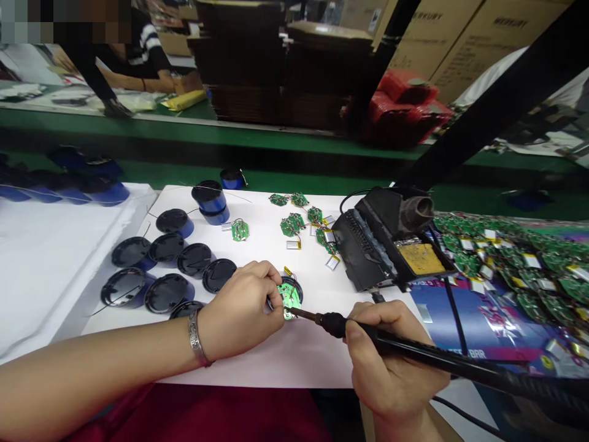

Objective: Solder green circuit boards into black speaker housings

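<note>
My right hand is closed around the handle of a soldering iron. The iron's tip touches, or nearly touches, a green circuit board near its lower left edge. That board lies over a round black cup, whose rim shows around it, with a small battery on wires at the top. My left hand pinches with thumb and fingers at the board's left edge; what sits between the fingertips is hidden. Left of this hand stand several blue cups with black tops, some trailing thin wires.
A soldering iron stand with a yellow sponge is at the right. Behind the work lie several loose boards with batteries. More boards are heaped on the far right. Across the bench sits another person.
</note>
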Tool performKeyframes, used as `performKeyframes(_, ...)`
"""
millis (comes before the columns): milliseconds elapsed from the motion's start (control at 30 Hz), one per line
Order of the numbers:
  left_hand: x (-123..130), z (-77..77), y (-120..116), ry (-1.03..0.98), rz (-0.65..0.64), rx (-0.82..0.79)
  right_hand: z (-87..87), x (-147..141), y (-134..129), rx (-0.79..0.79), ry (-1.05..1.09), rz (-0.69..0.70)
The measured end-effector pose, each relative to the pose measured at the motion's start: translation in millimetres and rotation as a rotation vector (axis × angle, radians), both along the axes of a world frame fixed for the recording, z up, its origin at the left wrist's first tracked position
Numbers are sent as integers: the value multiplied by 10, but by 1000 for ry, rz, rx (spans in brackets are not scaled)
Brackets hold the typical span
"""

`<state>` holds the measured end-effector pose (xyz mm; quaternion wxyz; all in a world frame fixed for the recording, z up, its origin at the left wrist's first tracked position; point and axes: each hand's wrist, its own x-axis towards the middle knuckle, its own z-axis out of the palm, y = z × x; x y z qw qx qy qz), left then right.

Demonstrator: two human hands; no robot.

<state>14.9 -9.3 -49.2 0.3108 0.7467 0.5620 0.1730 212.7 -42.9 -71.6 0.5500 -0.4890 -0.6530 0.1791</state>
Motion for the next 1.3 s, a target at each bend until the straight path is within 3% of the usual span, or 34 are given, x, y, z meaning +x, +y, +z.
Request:
performKeyframes(533, 9, -2, -10, 45, -17, 58, 91, -19, -26, 48, -82, 47)
performKeyframes(900, 18, 35, 4, 64, -9, 3, 57, -88, -51, 183, 44, -148)
performKeyframes(1300, 29, 36, 33, 109, -12, 1, -8, 22, -108, 68, -25, 31)
